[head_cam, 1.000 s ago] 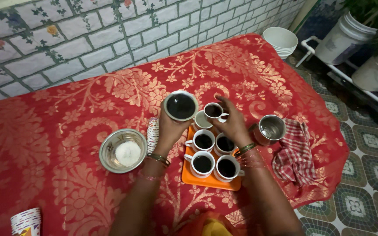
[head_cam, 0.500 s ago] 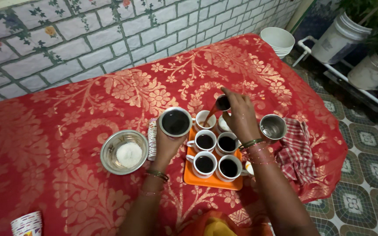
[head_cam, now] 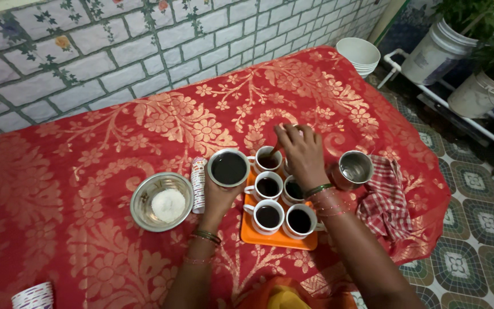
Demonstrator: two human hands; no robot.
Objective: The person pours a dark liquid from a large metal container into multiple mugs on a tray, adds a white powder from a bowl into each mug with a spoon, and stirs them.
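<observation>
My left hand (head_cam: 215,197) grips a large mug (head_cam: 228,167) of dark liquid, held just left of an orange tray (head_cam: 275,237). Several white cups (head_cam: 268,216) of dark drink stand on the tray. My right hand (head_cam: 299,153) hovers over the tray's far end, its fingers pinching a thin spoon (head_cam: 275,151). The spoon dips into the far left cup (head_cam: 267,161). My right wrist covers part of the far right cup.
A steel bowl (head_cam: 161,201) with white powder sits left of the mug, a small patterned cylinder (head_cam: 199,183) beside it. A steel cup (head_cam: 354,169) and checked cloth (head_cam: 389,197) lie right of the tray. Stacked white bowls (head_cam: 358,54), plant buckets (head_cam: 435,51) and paper cups (head_cam: 32,297) stand around the edges.
My right hand has lifted from the far cups and now holds the spoon in the far left cup. The mug in my left hand has drifted slightly down and left.
</observation>
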